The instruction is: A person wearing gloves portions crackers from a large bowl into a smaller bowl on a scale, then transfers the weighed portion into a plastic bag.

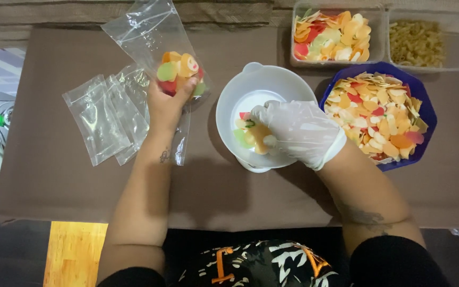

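On the brown table [54,175], your left hand [167,103] grips a half-filled clear bag [155,42] while your gloved right hand [293,133] pinches coloured crackers [253,139] in the white bowl [240,95]; a slack bag mouth could spill them.

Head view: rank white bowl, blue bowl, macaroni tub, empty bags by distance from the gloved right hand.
From the right hand:
1. White bowl, hand is in it.
2. Blue bowl, just right of the hand.
3. Macaroni tub, top right corner.
4. Empty bags, far left.
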